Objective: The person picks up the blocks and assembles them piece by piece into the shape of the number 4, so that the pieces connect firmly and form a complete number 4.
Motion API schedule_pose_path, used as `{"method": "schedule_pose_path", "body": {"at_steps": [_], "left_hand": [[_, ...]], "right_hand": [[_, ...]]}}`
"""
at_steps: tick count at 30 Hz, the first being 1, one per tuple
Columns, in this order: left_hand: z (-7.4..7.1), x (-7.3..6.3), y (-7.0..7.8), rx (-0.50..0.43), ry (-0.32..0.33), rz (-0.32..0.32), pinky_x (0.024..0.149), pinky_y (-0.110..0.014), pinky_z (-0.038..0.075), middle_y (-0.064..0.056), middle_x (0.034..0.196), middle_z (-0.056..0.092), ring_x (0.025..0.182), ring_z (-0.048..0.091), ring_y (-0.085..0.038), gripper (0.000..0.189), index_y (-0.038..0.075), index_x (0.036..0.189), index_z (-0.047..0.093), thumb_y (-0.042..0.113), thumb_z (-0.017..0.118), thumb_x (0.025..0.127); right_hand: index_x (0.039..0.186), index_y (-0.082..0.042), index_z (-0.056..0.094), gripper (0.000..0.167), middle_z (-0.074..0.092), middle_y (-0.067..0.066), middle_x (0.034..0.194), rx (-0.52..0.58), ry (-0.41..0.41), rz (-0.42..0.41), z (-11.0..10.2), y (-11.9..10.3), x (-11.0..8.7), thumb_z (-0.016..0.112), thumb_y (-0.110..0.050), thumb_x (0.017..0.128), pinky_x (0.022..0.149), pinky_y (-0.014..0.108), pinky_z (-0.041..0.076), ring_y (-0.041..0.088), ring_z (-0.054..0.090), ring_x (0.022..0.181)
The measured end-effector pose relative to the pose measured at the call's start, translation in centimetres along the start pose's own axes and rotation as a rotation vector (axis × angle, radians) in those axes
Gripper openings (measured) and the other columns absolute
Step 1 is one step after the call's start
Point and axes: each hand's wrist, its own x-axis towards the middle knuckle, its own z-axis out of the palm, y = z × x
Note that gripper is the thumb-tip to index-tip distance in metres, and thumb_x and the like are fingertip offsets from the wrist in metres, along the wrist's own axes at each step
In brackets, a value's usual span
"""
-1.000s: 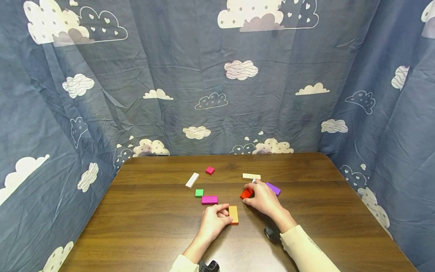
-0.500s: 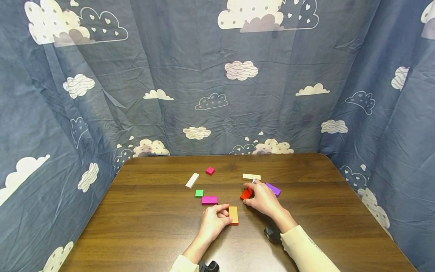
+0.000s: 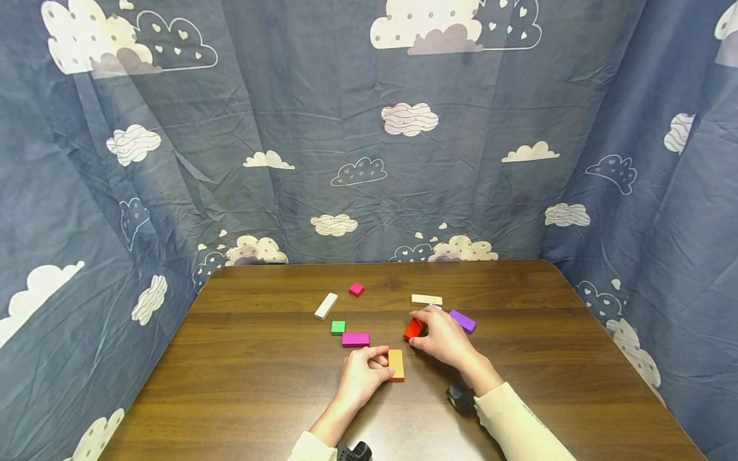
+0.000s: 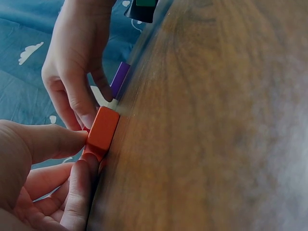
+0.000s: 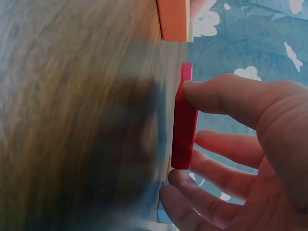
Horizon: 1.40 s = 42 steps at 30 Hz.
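My left hand (image 3: pixel 360 371) pinches an orange block (image 3: pixel 396 365) lying on the wooden table, with thumb and index finger at its left side. In the left wrist view the same block (image 4: pixel 103 130) sits between thumb and fingers. A red block (image 3: pixel 413 329) is gripped by my right hand (image 3: pixel 442 336), thumb at its near end and fingers at the far end. The right wrist view shows the red block (image 5: pixel 185 127) low over the table, thumb on one end. Just behind the right hand, a pale block (image 3: pixel 434 307) is mostly hidden. A purple block (image 3: pixel 463 321) lies to its right.
Left of the hands lie a magenta block (image 3: pixel 355 340), a green block (image 3: pixel 338 328), a white block (image 3: pixel 326 306) and a pink block (image 3: pixel 357 289). A cream block (image 3: pixel 426 299) is at the back. A cloud-patterned curtain (image 3: pixel 357 198) hangs behind the table (image 3: pixel 242 384).
My right hand has shifted slightly left with the red block, uncovering a little more of the pale block behind it. The left hand and the orange block have stayed put.
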Motion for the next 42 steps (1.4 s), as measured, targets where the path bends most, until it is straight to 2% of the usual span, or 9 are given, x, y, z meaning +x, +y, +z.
{"method": "schedule_pose_path", "body": {"at_steps": [10, 20, 31, 42], "left_hand": [[0.0, 0.0, 0.0, 0.004, -0.001, -0.002, 0.06, -0.02, 0.052, -0.005, 0.08, 0.07, 0.066, 0.063, -0.005, 0.043, -0.006, 0.113, 0.072, -0.004, 0.081, 0.071], [0.0, 0.0, 0.0, 0.011, 0.001, 0.015, 0.06, -0.02, 0.052, -0.005, 0.08, 0.07, 0.066, 0.063, -0.004, 0.043, -0.008, 0.113, 0.072, -0.005, 0.081, 0.071], [0.1, -0.1, 0.0, 0.028, 0.01, 0.026, 0.06, -0.02, 0.051, -0.005, 0.079, 0.069, 0.065, 0.062, -0.004, 0.044, -0.008, 0.112, 0.072, -0.005, 0.081, 0.07], [0.0, -0.1, 0.2, 0.044, 0.015, 0.047, 0.06, -0.02, 0.051, -0.005, 0.08, 0.068, 0.065, 0.062, -0.004, 0.043, -0.008, 0.112, 0.072, -0.005, 0.081, 0.069]], "right_hand": [[0.121, -0.006, 0.072, 0.054, 0.068, 0.004, 0.11, 0.011, 0.0, -0.019, -0.2, -0.8, -0.2, 0.086, -0.022, 0.072, 0.083, 0.041, 0.051, 0.022, 0.065, 0.098], [0.12, -0.008, 0.073, 0.052, 0.067, 0.001, 0.109, 0.023, -0.024, -0.007, -0.2, -1.6, -0.2, 0.087, -0.022, 0.072, 0.078, 0.038, 0.05, 0.018, 0.063, 0.092], [0.12, -0.007, 0.072, 0.052, 0.068, 0.001, 0.108, 0.055, -0.036, -0.056, 0.3, -2.3, -0.5, 0.087, -0.019, 0.072, 0.077, 0.038, 0.05, 0.018, 0.062, 0.09], [0.122, -0.005, 0.072, 0.051, 0.067, 0.002, 0.11, 0.089, -0.047, -0.059, 0.7, -2.7, -0.4, 0.086, -0.014, 0.073, 0.078, 0.037, 0.051, 0.017, 0.063, 0.091]]}}
